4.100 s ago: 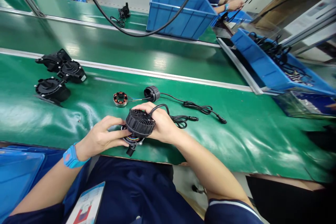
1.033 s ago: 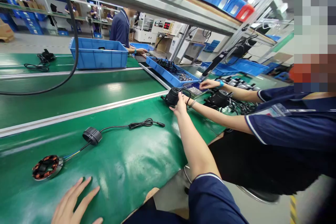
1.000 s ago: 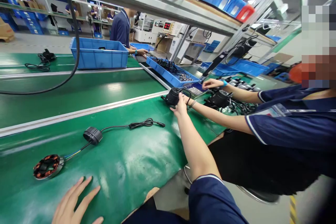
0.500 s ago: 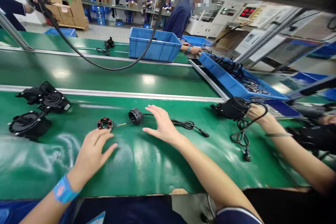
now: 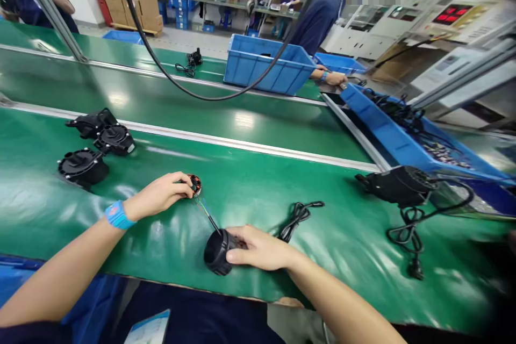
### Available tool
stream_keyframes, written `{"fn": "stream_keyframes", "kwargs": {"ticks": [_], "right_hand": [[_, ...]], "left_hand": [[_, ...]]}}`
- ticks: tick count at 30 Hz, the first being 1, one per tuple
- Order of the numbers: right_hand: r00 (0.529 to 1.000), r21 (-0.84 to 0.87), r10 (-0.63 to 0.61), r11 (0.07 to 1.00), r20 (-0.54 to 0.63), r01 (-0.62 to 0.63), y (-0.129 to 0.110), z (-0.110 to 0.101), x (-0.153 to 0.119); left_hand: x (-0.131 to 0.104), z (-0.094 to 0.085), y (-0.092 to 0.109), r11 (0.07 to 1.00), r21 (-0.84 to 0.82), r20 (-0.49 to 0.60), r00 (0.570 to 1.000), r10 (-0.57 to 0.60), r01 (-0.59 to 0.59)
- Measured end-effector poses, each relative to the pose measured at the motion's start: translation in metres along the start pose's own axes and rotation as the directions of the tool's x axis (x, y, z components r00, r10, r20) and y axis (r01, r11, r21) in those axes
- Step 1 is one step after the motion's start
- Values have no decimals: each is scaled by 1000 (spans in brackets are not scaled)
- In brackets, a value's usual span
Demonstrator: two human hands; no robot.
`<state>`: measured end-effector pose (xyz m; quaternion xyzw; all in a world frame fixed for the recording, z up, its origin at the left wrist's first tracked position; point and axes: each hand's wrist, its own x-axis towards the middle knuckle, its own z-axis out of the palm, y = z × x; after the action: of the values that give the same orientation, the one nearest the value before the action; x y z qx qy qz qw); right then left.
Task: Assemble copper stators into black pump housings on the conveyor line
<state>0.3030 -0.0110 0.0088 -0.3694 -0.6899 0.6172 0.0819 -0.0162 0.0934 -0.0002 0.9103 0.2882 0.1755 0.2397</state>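
Observation:
My left hand is closed around a motor stator, a small ring with copper-coloured windings. Thin coloured wires run from the stator into a black round housing. My right hand grips that housing from its right side, thumb in front, with its open end facing left. Behind my right hand, a black power cable with a plug lies coiled on the green mat; where it joins the housing is hidden by my fingers.
Several black pump-like units sit at the left. Another black unit with a coiled cord lies at the right. Behind, a blue crate and a blue tray of cables stand near a person's hand. A cable loops overhead.
Both hands were open; the left has closed on the stator and the right on the housing. Housing and stator have come nearer me. A neighbouring person's arm at the right has left the view.

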Motion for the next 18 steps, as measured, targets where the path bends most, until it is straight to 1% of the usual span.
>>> {"fn": "stream_keyframes", "kwargs": {"ticks": [1,2,3,4,5,6,7,8,10,12,14,16,18], "right_hand": [[999,25,-36,999,14,36,1,2,3],[997,42,-74,996,-1,74,2,1,9],[994,54,-99,993,-52,102,3,0,16],[985,71,-101,991,-137,111,3,-2,26],[968,117,-73,988,-239,103,2,-4,36],[943,190,-19,978,-331,86,2,-5,48],[919,284,53,956,-390,65,1,-5,60],[901,374,117,926,-417,53,1,-4,72],[895,487,173,872,-412,56,0,0,93],[895,520,171,851,-412,77,0,5,104],[885,542,166,834,-435,110,0,8,107],[880,550,157,824,-449,134,1,7,104],[886,539,146,832,-440,130,2,2,99]], "left_hand": [[2,-1,2,1000,-25,7,1000,0,0],[4,-1,4,999,-45,11,1000,3,-2],[5,-1,5,998,-61,12,1000,4,-3],[5,-1,6,997,-71,10,1000,6,-5],[5,-1,6,997,-78,7,1000,7,-6],[5,0,5,996,-84,3,1000,7,-7],[4,0,4,996,-90,-1,1000,7,-7],[4,0,3,996,-94,-7,1000,6,-7],[3,2,1,995,-96,-21,1000,7,-9],[3,4,1,996,-90,-31,999,11,-13],[5,8,3,997,-78,-37,999,14,-17],[8,9,4,998,-62,-43,999,10,-12],[6,2,6,999,-53,-47,999,7,-9]]}}
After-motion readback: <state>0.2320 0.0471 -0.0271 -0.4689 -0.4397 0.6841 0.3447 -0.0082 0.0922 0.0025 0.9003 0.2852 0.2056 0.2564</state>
